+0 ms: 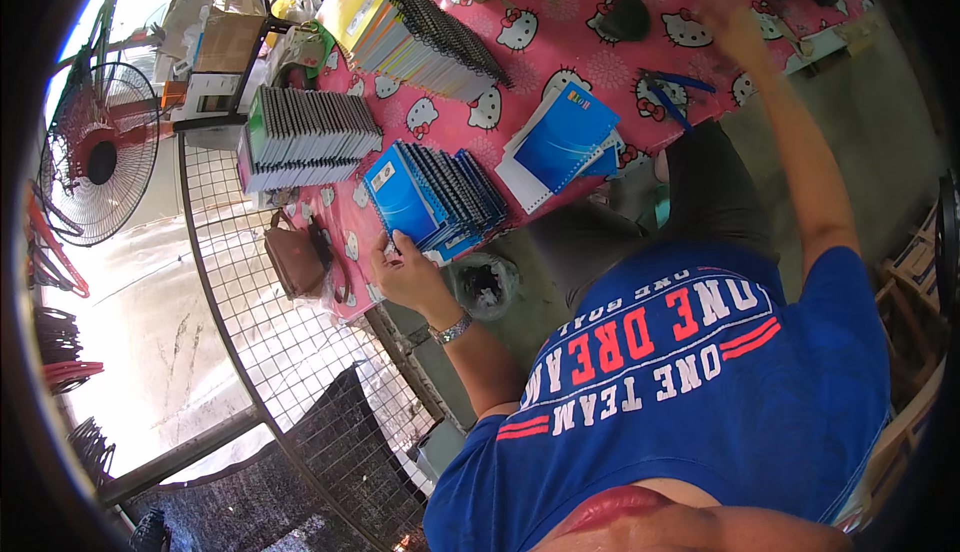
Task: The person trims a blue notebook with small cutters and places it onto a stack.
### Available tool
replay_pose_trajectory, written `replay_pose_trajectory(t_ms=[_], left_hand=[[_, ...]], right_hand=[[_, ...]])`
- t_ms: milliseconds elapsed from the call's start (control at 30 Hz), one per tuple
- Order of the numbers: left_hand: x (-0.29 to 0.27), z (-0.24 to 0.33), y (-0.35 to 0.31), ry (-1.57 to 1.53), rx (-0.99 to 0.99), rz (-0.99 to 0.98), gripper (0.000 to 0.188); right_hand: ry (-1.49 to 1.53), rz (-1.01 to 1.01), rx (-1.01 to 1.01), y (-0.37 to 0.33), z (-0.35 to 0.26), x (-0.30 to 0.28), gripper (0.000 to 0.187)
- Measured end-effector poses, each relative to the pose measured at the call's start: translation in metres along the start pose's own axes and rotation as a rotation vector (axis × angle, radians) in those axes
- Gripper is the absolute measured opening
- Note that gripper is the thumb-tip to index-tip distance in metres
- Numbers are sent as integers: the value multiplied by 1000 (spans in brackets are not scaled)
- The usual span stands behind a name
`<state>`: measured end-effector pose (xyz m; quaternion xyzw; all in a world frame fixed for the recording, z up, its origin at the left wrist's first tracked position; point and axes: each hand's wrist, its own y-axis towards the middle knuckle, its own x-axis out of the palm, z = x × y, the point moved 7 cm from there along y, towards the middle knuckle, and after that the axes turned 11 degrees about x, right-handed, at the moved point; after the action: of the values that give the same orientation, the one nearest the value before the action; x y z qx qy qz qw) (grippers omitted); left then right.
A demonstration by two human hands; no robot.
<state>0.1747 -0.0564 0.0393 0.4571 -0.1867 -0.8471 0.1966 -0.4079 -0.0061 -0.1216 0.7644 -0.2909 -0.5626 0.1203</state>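
At the near edge of the table, my left hand (405, 274) is at the lower corner of a stack of blue spiral notebooks (425, 192). Its thumb and forefinger are apart beside the top cover, and the other fingers curl partly out of sight. My right hand (738, 37) reaches over the far right of the table, smeared by motion, so its fingers cannot be read. Between the hands lie loose punched blue covers (568, 137) with white sheets (524, 185) under them. A blue-handled hand tool (672, 92) lies nearer the right hand.
Stacked spiral notebooks (310, 132) and a taller yellow-covered pile (400, 37) stand on the pink patterned tablecloth (455, 117). A dark green rounded object (626, 17) lies farther right. A brown bag (298, 260) sits by the wire grid (250, 302); a fan (100, 157) stands left.
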Motion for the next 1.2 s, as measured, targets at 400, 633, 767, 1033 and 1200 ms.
replay_pose_trajectory(t_ms=[400, 633, 767, 1033, 1200], left_hand=[[133, 155, -113, 75, 1100, -670, 36], [116, 152, -80, -180, 1015, -728, 29], [130, 150, -98, -37, 1141, -610, 27], [116, 148, -53, -304, 844, -796, 21], [102, 169, -44, -17, 1005, -641, 25]], right_hand=[[-688, -104, 260, 35, 136, 12, 16], [91, 257, 338, 41, 10, -65, 22], [220, 127, 325, 28, -49, -55, 28], [762, -229, 752, -10, -113, -52, 27], [1106, -406, 605, -40, -164, -27, 36]])
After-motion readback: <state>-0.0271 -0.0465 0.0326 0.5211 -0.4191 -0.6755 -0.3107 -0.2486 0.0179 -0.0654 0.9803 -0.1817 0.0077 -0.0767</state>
